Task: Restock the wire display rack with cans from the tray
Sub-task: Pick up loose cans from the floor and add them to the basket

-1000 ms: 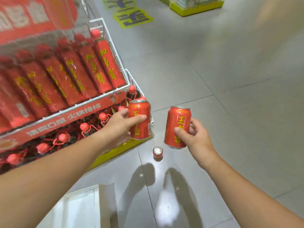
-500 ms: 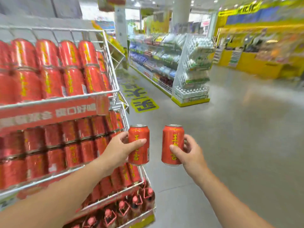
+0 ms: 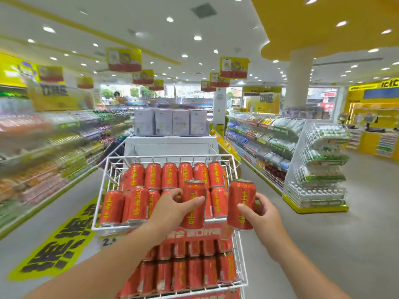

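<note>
The left hand (image 3: 170,209) has its fingers (image 3: 195,200) wrapped around 1 upright red can (image 3: 193,203) over the front of the white wire display rack (image 3: 172,158), whose top shelf holds rows of stocked cans (image 3: 169,175). The right hand (image 3: 262,212) grips a second red can (image 3: 241,205), upright just beside the rack's right edge.

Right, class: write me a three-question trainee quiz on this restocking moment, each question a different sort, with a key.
1. True or false: each hand holds one red drink can with yellow lettering.
2. Which hand's can is over the top basket of the white wire display rack? A) left hand B) right hand
3. Fill in: the right hand's red can is held ____ (upright/lying flat).

Key: 1 true. 2 A; the left hand's red can is in front of the stocked cans. 3 upright.
</note>
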Available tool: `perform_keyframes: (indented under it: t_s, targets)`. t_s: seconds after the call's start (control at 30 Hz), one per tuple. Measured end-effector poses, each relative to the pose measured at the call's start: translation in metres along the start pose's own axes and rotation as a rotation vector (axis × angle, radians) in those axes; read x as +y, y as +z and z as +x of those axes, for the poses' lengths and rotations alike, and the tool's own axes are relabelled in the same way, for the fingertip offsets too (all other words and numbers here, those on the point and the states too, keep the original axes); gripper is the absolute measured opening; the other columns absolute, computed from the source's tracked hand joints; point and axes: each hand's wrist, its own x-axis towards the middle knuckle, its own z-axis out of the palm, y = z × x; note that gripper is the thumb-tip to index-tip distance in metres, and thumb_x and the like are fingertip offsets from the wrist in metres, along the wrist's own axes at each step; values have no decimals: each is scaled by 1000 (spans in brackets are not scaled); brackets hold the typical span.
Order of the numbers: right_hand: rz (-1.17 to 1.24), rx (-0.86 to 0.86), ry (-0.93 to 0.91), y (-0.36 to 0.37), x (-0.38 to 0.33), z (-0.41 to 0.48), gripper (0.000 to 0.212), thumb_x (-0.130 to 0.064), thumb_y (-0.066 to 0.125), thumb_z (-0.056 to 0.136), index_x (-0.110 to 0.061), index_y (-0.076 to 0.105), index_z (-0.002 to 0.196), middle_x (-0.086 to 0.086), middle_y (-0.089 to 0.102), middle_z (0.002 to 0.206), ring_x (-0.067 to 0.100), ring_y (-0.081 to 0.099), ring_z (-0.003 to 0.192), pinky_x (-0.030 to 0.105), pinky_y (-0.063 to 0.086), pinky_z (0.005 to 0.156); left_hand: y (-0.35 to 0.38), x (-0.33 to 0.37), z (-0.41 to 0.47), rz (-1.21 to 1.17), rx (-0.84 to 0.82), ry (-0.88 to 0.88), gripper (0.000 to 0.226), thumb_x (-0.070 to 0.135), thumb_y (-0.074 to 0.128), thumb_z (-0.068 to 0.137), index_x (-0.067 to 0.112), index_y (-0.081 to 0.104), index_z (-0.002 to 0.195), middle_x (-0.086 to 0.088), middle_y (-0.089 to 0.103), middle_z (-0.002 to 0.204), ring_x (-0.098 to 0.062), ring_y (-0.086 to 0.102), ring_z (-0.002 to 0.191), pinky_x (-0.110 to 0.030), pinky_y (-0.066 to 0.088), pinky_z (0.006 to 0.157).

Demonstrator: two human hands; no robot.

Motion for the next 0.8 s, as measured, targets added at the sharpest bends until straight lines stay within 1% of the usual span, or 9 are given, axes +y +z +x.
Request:
perform_keyframes:
  t_s: [0.07, 0.13, 0.23, 0.3, 0.4, 0.43, 0.6, 0.73, 0.8]
  targets:
    - [-9, -26, -20, 27, -13, 15, 76, -58, 81, 58, -26, 63, 124, 6, 72, 111, 24, 72, 98, 48, 61, 86, -27, 5, 6, -6, 71, 4, 60, 61, 89, 59, 19, 70, 98, 4, 74, 95, -14, 71, 90, -37, 58, 87]
    - [-32, -65, -45, 53, -18, 32, 81, -61, 81, 55, -27, 63, 126, 3, 69, 115, 22, 71, 97, 49, 61, 85, -50, 9, 13, 34, 139, 8, 51, 57, 88, 62, 20, 69, 93, 8, 72, 90, -9, 68, 86, -25, 54, 80]
    - [-34, -136, -51, 88, -17, 52, 62, -41, 86, 74, -24, 59, 127, -2, 64, 115, 7, 65, 93, 25, 59, 72, -77, 6, 22, 123, 229, -1, 71, 73, 84, 52, 20, 76, 99, 5, 77, 93, -11, 73, 87, -37, 59, 85]
    - [-47, -183, -41, 107, -13, 64, 57, -31, 85, 79, -27, 55, 128, -7, 62, 113, 0, 61, 94, 16, 54, 68, -92, -1, 28, 169, 274, -20, 63, 70, 85, 53, 21, 77, 91, 5, 78, 85, -12, 74, 80, -38, 61, 81]
    - [-110, -211, -23, 127, 2, 82, 77, -52, 85, 68, -27, 55, 134, -1, 62, 128, 18, 62, 114, 43, 54, 96, -101, -9, 36, 228, 322, -23, 63, 69, 86, 50, 17, 77, 84, 2, 78, 79, -19, 74, 78, -44, 61, 78]
    - [-132, -227, -11, 131, 6, 86, 83, -57, 83, 64, -25, 56, 136, 0, 61, 132, 20, 60, 119, 47, 51, 102, -102, -12, 38, 242, 326, -30, 65, 69, 87, 49, 15, 77, 85, 1, 78, 79, -20, 75, 79, -46, 61, 78]
    - [-175, -302, 25, 143, 31, 104, 76, -41, 82, 79, -16, 50, 144, -3, 53, 138, 16, 51, 124, 34, 42, 105, -93, -29, 52, 336, 347, -93, 54, 62, 86, 56, 20, 76, 87, 6, 78, 79, -12, 75, 74, -40, 62, 74]
    - [-222, -326, 52, 150, 42, 113, 80, -45, 80, 79, -15, 47, 147, 4, 50, 150, 21, 50, 133, 41, 45, 108, -82, -37, 63, 425, 403, -127, 50, 55, 87, 63, 23, 64, 93, 11, 69, 98, -4, 65, 83, -23, 54, 69]
    - [-231, -331, 60, 153, 43, 115, 78, -45, 79, 80, -18, 47, 146, 5, 49, 151, 22, 49, 134, 39, 44, 107, -78, -42, 68, 466, 432, -141, 54, 60, 83, 62, 22, 67, 96, 10, 69, 101, -6, 65, 87, -25, 54, 76]
